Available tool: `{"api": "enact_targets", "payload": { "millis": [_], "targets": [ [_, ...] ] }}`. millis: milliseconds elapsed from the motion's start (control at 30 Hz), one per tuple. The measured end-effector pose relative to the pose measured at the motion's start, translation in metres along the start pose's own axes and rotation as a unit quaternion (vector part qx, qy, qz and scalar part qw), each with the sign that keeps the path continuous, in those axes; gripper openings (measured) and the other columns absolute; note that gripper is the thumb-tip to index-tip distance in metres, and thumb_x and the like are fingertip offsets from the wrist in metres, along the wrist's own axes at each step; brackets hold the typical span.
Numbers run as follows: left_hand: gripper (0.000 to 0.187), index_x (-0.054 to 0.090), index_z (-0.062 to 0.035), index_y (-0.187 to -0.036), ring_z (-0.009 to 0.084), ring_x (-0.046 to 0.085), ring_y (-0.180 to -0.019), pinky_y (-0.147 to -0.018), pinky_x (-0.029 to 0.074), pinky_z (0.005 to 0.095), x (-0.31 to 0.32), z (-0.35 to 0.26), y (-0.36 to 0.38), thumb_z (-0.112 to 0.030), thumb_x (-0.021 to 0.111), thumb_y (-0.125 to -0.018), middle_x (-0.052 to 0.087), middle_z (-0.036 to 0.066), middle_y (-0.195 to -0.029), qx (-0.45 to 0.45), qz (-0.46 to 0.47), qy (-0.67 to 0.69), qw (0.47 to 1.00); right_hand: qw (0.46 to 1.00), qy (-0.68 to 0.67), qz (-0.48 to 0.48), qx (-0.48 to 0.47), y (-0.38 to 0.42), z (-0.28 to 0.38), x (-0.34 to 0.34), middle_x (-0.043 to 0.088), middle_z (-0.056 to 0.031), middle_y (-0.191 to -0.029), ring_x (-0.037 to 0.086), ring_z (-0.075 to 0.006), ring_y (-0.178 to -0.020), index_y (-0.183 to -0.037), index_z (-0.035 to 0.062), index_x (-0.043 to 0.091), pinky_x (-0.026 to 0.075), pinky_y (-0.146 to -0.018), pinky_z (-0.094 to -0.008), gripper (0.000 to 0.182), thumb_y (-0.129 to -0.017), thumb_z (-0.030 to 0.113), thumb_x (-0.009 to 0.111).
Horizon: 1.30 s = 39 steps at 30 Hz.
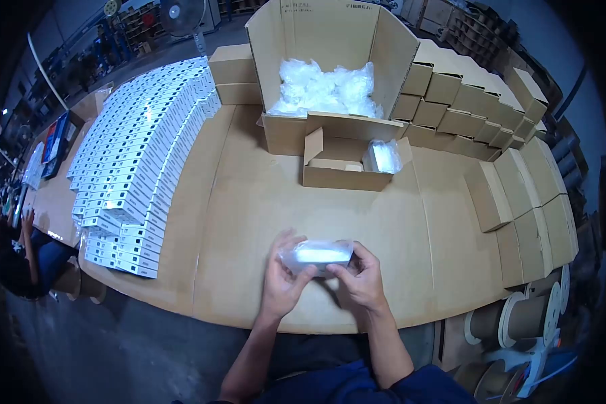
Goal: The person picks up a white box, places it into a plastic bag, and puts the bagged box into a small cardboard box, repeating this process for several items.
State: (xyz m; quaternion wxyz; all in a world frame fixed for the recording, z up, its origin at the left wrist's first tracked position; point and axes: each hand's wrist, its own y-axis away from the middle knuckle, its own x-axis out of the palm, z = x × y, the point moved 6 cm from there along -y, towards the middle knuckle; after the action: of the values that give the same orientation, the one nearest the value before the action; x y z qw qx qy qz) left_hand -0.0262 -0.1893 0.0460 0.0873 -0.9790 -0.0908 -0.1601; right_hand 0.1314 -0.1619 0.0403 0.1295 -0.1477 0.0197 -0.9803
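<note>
Between my two hands is a small white box wrapped in clear plastic (322, 254), held just above the cardboard-covered table. My left hand (283, 279) grips its left end, thumb at the front. On the right end, my right hand (361, 277) closes with the thumb along the near edge. Beyond them stands an open small cardboard carton (343, 179) with its flaps up. Inside its right side sits another plastic-wrapped white box (385, 158). Behind that, a large open cardboard box (286, 137) holds a heap of clear plastic bags (326, 87).
Stacked white boxes (138, 148) cover the table's left side. Closed brown cartons (461, 101) are piled at the back right, with more cartons (528, 202) along the right edge. Cable spools (518, 320) stand below at right. A seated person (30, 249) is at far left.
</note>
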Motion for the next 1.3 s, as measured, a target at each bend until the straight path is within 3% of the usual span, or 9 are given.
{"api": "enact_targets", "payload": {
  "millis": [167,300,433,533,667,800,1033,1200,1300],
  "targets": [
    [0.026,0.067,0.0044,-0.118,0.0176,0.062,-0.113,-0.102,0.048,0.0321,-0.017,0.029,0.007,-0.015,0.053,-0.109,0.066,0.01,-0.119,-0.082,0.053,0.018,0.995,0.994,0.091,0.05,-0.024,-0.001,0.002,-0.007,0.073,-0.0127,-0.116,0.065,-0.0163,-0.111,-0.116,-0.0034,0.07,0.053,-0.097,-0.0319,0.022,-0.095,-0.001,0.071],
    [0.028,0.066,0.006,-0.108,0.0218,0.068,-0.108,-0.097,0.059,0.0379,-0.024,0.033,0.005,-0.019,0.053,-0.11,0.066,0.013,-0.116,-0.07,0.036,-0.003,0.997,0.993,0.097,0.029,-0.053,-0.002,0.002,-0.008,0.075,-0.017,-0.115,0.067,-0.0191,-0.111,-0.112,-0.0037,0.073,0.051,-0.099,-0.033,0.016,-0.097,0.002,0.068],
    [0.029,0.067,0.004,-0.107,0.0233,0.071,-0.103,-0.095,0.062,0.0417,-0.026,0.033,0.006,-0.021,0.053,-0.11,0.069,0.014,-0.11,-0.13,-0.038,0.058,0.989,0.986,-0.04,-0.155,-0.043,-0.001,0.002,-0.027,0.072,-0.0191,-0.122,0.067,-0.0248,-0.113,-0.107,-0.0025,0.075,0.05,-0.103,-0.0355,0.014,-0.094,0.001,0.07],
    [0.029,0.066,0.0032,-0.106,0.0241,0.072,-0.101,-0.093,0.063,0.0431,-0.027,0.031,0.003,-0.021,0.052,-0.11,0.07,0.014,-0.108,-0.137,-0.049,0.058,0.988,0.985,0.037,-0.008,-0.171,-0.002,0.03,-0.011,0.071,-0.0181,-0.125,0.068,-0.0234,-0.109,-0.108,0.0014,0.077,0.05,-0.101,-0.0348,0.018,-0.091,-0.001,0.073],
    [0.026,0.062,0.0023,-0.108,0.0248,0.072,-0.1,-0.091,0.063,0.0438,-0.03,0.042,0.004,-0.021,0.05,-0.111,0.07,0.015,-0.108,-0.133,-0.034,0.027,0.99,0.968,0.213,0.126,-0.045,0.001,0.019,0.002,0.075,-0.0143,-0.112,0.071,-0.0246,-0.101,-0.11,0.0043,0.079,0.053,-0.093,-0.0339,0.026,-0.084,-0.001,0.078],
    [0.021,0.055,-0.0003,-0.11,0.0255,0.072,-0.102,-0.087,0.064,0.0436,-0.031,0.04,0.004,-0.02,0.047,-0.111,0.069,0.016,-0.11,-0.144,-0.044,0.108,0.983,0.968,0.224,0.098,-0.062,-0.004,0.023,0.0,0.076,-0.0147,-0.108,0.072,-0.0241,-0.098,-0.113,0.0011,0.077,0.055,-0.09,-0.034,0.031,-0.083,-0.001,0.079],
    [0.025,0.052,-0.0009,-0.121,0.0196,0.067,-0.106,-0.087,0.062,0.0345,-0.024,0.023,0.003,-0.024,0.046,-0.112,0.061,0.017,-0.129,-0.136,-0.032,0.072,0.988,0.978,0.195,0.068,-0.011,-0.005,0.01,-0.015,0.074,-0.0164,-0.122,0.064,-0.0299,-0.127,-0.114,0.0001,0.075,0.048,-0.109,-0.0403,0.032,-0.083,0.002,0.081],
    [0.038,0.053,-0.0023,-0.142,0.0219,0.063,-0.119,-0.093,0.061,0.037,-0.027,0.019,0.005,-0.012,0.057,-0.106,0.054,0.015,-0.138,-0.177,0.069,0.051,0.98,0.957,0.264,0.114,-0.045,-0.008,0.021,-0.012,0.067,-0.0121,-0.139,0.04,-0.0405,-0.148,-0.113,0.0038,0.076,0.034,-0.121,-0.0514,0.032,-0.082,0.01,0.082],
    [0.033,0.064,0.0008,-0.13,0.0202,0.061,-0.122,-0.098,0.056,0.0334,-0.02,0.004,0.0,-0.001,0.067,-0.097,0.054,0.015,-0.139,-0.014,0.156,-0.088,0.984,0.926,0.342,0.13,-0.088,-0.009,0.028,-0.013,0.06,-0.0106,-0.147,0.037,-0.0417,-0.15,-0.116,0.0054,0.075,0.034,-0.121,-0.0517,0.038,-0.079,0.01,0.083]
  ]
}}
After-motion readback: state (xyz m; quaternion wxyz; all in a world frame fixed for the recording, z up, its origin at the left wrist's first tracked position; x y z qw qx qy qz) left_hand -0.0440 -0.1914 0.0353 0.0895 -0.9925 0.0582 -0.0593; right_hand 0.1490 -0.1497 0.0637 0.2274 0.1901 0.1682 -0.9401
